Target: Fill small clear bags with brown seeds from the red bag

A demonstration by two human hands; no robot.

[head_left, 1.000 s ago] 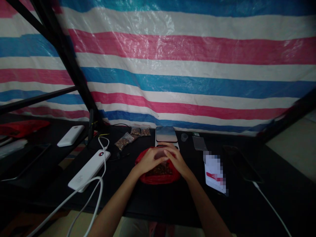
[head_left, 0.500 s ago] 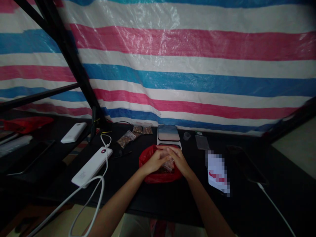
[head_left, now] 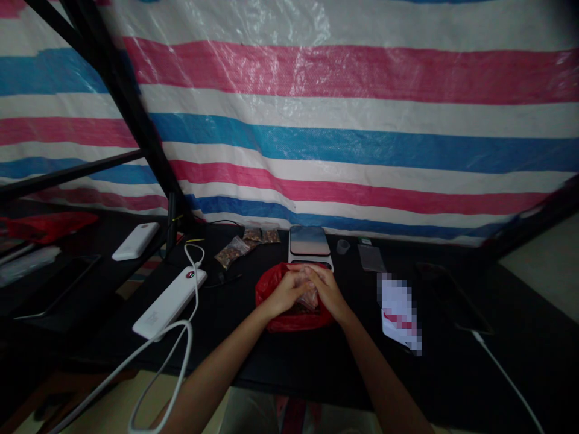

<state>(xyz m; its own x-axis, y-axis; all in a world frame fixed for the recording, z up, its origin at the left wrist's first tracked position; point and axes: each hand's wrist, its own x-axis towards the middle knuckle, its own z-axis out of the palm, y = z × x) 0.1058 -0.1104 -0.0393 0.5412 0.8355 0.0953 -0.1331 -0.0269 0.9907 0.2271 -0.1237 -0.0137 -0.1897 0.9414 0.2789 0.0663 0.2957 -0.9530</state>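
A red plastic bag (head_left: 296,323) lies open on the black table, with dark grainy contents partly showing inside. Over its mouth, my left hand (head_left: 288,292) and my right hand (head_left: 329,290) meet with their fingertips together. Both are closed on a small clear plastic bag (head_left: 309,299), which hangs down between them into the red bag. My fingers cover its upper part, and I cannot make out what is in it. Just behind the hands stands a kitchen scale (head_left: 309,241) with a shiny plate. Several filled clear packets (head_left: 230,253) rest to its left.
At left lie a white power bank (head_left: 165,307) with a looping white cable (head_left: 187,337) and another white power bank (head_left: 136,241). Right of the scale are a small clear cup (head_left: 342,246), an empty clear bag (head_left: 371,258), a lit phone (head_left: 398,313) and a dark phone (head_left: 452,298).
The view has tilted slightly. My hands stay over the red bag, their fingers shifting a little around the clear bag. Nothing on the table has visibly moved.
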